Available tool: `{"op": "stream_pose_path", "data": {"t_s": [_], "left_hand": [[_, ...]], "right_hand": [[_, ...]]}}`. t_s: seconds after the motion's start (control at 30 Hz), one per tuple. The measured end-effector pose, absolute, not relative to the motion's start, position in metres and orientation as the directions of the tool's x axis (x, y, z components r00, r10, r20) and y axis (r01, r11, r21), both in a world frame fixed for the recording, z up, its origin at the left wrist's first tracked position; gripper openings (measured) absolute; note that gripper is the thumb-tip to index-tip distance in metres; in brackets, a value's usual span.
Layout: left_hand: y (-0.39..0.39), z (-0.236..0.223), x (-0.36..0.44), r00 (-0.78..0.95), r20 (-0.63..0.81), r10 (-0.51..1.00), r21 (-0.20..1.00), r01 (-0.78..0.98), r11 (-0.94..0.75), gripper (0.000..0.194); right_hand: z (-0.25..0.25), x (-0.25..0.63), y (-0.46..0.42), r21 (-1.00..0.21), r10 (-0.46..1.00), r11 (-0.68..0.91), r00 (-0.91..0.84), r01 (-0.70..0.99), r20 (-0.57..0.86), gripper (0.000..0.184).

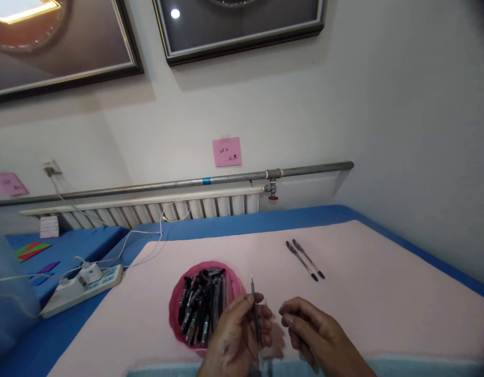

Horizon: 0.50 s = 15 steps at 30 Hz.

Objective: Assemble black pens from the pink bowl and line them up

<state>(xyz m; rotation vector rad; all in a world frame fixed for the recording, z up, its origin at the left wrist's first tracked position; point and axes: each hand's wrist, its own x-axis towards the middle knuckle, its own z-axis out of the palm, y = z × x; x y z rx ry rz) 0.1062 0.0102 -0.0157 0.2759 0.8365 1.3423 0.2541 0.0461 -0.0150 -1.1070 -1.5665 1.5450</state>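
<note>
My left hand (236, 335) is closed round a thin pen (255, 309), which stands upright with its tip pointing up. My right hand (312, 330) hovers just right of it, fingers curled inward toward the pen; whatever they pinch is too small to see. Directly left of my left hand sits a red bowl (175, 309) filled with several black pens and pen parts. Two finished black pens (305, 260) lie side by side on the pink mat, farther back and to the right.
The pink mat (363, 303) covers a blue table (265, 220) that stands against a white wall with a radiator and pipe. A white power strip (83, 285) with plugs and cables lies at the left. A pink note (227, 152) sticks to the wall.
</note>
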Motion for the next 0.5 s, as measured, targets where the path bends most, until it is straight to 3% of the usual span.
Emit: {"op": "stream_pose_path", "data": {"t_s": [0.17,0.5], "left_hand": [[0.01,-0.014,0.1,-0.09,-0.373,0.923,0.614,-0.77,0.173,0.024],[0.013,-0.022,0.124,-0.137,-0.237,0.962,0.668,-0.741,0.059,0.034]], "right_hand": [[-0.017,0.25,0.041,-0.986,0.876,-0.101,-0.458,0.129,-0.15,0.016],[-0.019,0.241,0.031,-0.992,0.829,-0.064,-0.547,0.109,-0.114,0.013]]}}
